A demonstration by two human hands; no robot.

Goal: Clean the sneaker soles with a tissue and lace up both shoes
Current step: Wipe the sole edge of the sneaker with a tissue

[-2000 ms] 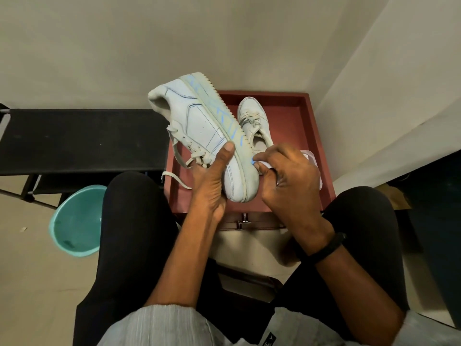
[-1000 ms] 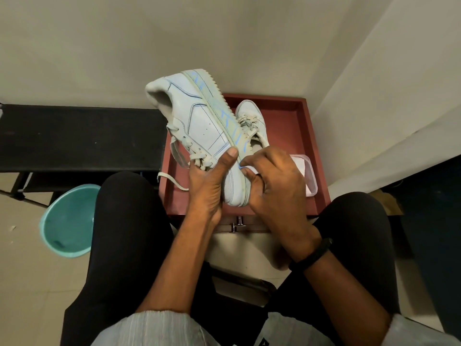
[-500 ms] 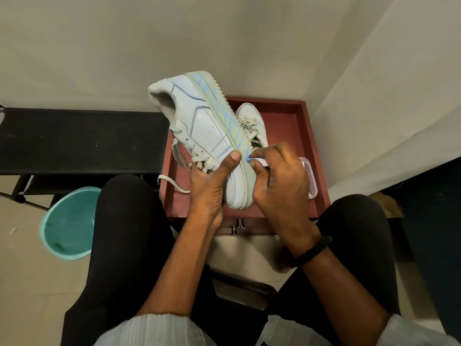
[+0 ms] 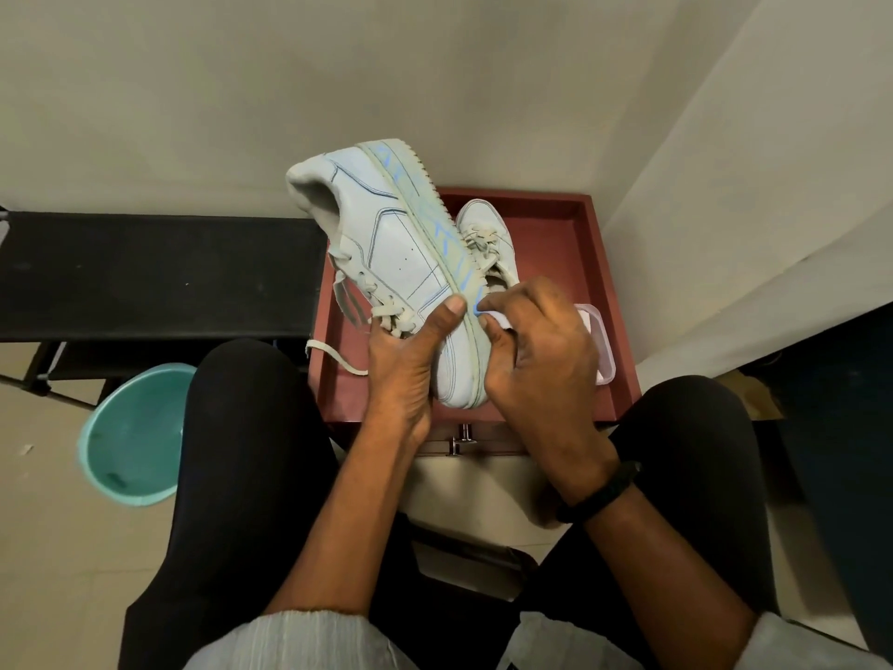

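Observation:
I hold a white sneaker (image 4: 386,234) tipped on its side above the red tray (image 4: 604,263), heel away from me, its sole edge streaked with blue marks. My left hand (image 4: 410,360) grips its toe end, thumb on the upper near the loose laces. My right hand (image 4: 536,360) pinches a small white tissue (image 4: 493,319) and presses it against the sole edge. The second white sneaker (image 4: 488,239) lies in the tray behind, mostly hidden by the first shoe and my right hand.
A clear plastic tub (image 4: 599,340) sits in the tray at the right, under my right hand. A teal basin (image 4: 130,432) stands on the floor at the left. A black bench (image 4: 145,273) runs along the left wall. My knees flank the tray.
My right hand with the tissue has rubbed back and forth along the front part of the sole edge. My left hand has kept its grip, with the sneaker shifting only slightly.

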